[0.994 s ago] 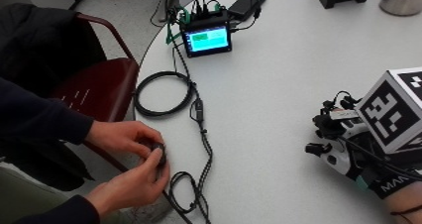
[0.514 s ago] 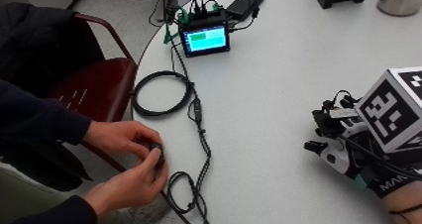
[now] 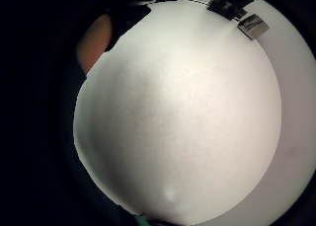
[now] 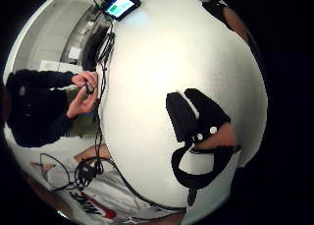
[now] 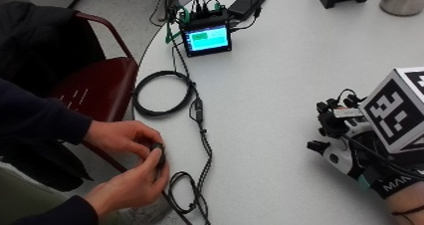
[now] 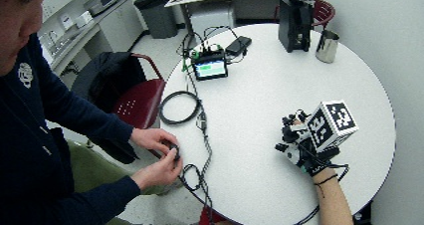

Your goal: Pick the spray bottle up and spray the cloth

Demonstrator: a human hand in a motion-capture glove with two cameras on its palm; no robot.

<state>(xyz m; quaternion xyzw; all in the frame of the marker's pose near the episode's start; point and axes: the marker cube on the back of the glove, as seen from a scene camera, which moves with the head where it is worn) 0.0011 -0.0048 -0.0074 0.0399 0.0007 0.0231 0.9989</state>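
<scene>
Outside view: gloved right hand [image 5: 354, 145] rests palm-down on the white surface [image 5: 278, 90], fingers relaxed, holding nothing | spray bottle and cloth: neither in view (off-frame, perhaps) | progress: judged not begun; pickup and spraying both remain.

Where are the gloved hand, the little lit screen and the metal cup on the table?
Gloved hand [image 5: 348, 145], outside view: back of the glove, resting on the table.
Lit screen [image 5: 207, 40], outside view: middle of its glowing face.
Metal cup [image 6: 327, 46], wide outside view: its side wall.
</scene>
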